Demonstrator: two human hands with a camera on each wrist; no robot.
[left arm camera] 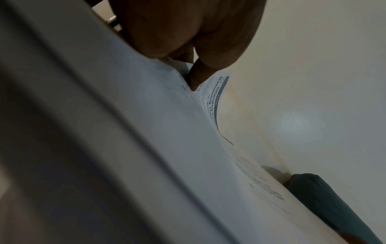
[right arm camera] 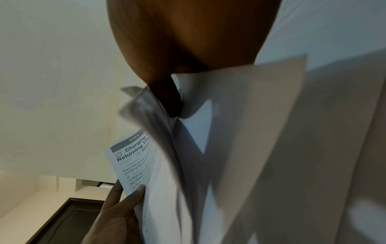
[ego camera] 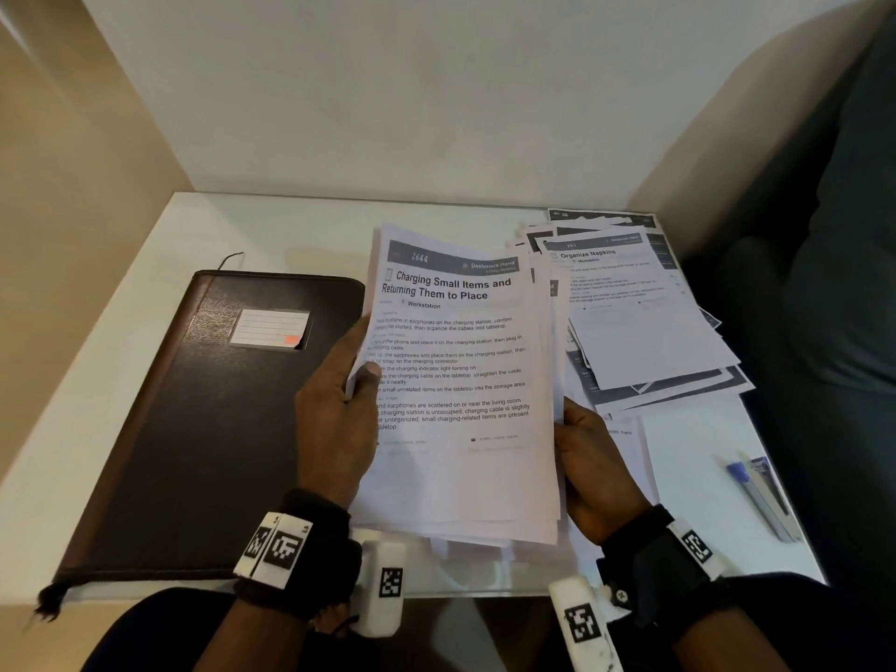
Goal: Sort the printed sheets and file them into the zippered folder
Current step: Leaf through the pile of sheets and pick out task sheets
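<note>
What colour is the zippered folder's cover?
Dark brown zippered folder, best seen in the head view.

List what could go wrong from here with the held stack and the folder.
1. The stack of sheets is pinched only at its side edges by the left hand and right hand; its fanned edges could let sheets slip out.
2. Dropped sheets might mix into the loose pile.
3. The zippered folder lies closed, so filing needs a free hand.

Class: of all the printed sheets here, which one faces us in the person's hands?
The sheet headed "Charging Small Items and Returning Them to Place"; the "Organize Napkins" sheet lies on the table.
</note>
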